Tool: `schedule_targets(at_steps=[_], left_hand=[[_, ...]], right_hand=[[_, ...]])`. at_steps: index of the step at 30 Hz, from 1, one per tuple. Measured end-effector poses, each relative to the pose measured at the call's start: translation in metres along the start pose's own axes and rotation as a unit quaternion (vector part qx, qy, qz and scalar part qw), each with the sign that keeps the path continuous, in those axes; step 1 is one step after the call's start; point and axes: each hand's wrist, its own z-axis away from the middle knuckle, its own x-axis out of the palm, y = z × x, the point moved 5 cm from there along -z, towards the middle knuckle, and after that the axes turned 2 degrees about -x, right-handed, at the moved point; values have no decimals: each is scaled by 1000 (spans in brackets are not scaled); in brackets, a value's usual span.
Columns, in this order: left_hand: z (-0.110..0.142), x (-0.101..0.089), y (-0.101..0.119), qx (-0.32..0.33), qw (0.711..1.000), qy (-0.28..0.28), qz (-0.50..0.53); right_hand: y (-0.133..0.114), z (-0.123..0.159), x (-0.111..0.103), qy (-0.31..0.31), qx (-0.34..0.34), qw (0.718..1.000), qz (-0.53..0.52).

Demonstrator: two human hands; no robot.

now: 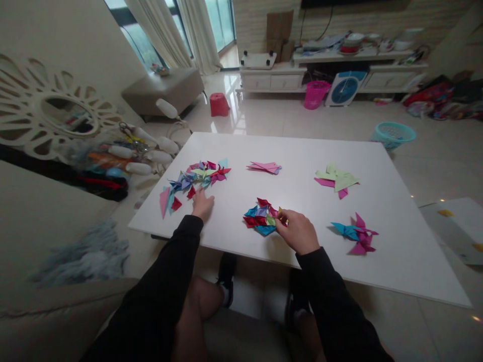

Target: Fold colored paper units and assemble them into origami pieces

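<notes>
My left hand (203,206) rests by the near edge of a mixed pile of origami pieces (204,173) at the left of the table. Its fingers reach forward and apart, close to a small red folded piece (191,192). My right hand (300,232) is closed in a pinch at the right side of a second pile of folded paper pieces (258,219), in red, blue, purple and green. A bit of yellow paper shows at its fingertips; the rest of that piece is hidden by the fingers.
On the white table (234,244) lie a stack of flat pink folded papers (265,167), light green and pink folded papers (337,179), and blue and magenta origami (358,234). A turquoise basket (394,133) stands past the far right corner. White bottle-like objects (158,146) are at the left.
</notes>
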Motion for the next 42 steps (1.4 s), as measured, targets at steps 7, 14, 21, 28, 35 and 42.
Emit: schedule_targets(at_steps=[7, 14, 21, 28, 35, 42], left_hand=[[7, -24, 45, 70, 994, 74, 35], [80, -35, 110, 228, 961, 73, 136], [137, -9, 154, 374, 902, -78, 202], [158, -1, 169, 438, 855, -113, 253], [167, 3, 171, 443, 860, -119, 224], [173, 10, 174, 513, 840, -93, 151]], right_hand=[[-3, -2, 0, 3, 0, 1000, -11], [-5, -6, 2, 8, 2, 999, -44], [7, -15, -8, 101, 17, 978, -181], [17, -18, -8, 115, 66, 943, -305], [18, -20, -7, 140, 62, 938, -311], [4, -15, -15, 199, 22, 938, -283]])
